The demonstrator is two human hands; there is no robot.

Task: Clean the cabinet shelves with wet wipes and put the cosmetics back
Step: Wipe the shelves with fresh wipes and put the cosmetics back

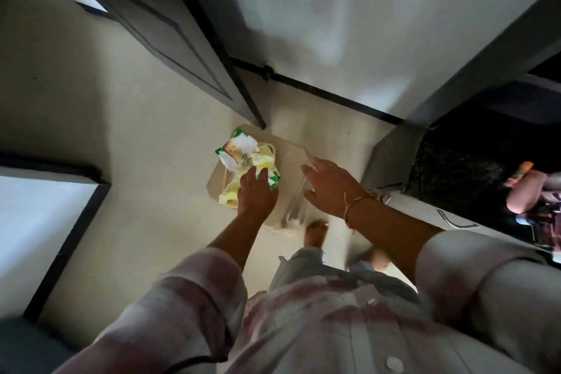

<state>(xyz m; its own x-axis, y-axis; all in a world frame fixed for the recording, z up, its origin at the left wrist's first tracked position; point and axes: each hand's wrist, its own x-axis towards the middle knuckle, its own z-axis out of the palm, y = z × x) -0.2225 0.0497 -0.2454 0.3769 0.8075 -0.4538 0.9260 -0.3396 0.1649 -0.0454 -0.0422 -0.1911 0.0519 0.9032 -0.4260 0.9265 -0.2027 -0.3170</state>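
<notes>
Seen from the head camera, a person in a pale shirt with rolled sleeves bends over a light floor (145, 136) beside an open dark door (170, 27). The left hand (257, 194) rests on a green-and-white pack of wet wipes (247, 161), fingers curled over its crumpled yellow end; whether it actually grips the pack cannot be told. The pack lies on a pale tray-like board (291, 155) on the floor. The right hand (329, 184), a thin bangle (358, 202) at the wrist, hovers with fingers spread and empty just beside a clear plastic piece (294, 212). A bare foot (316, 232) shows below. Bottles (520, 173) lie at far right, blurred.
</notes>
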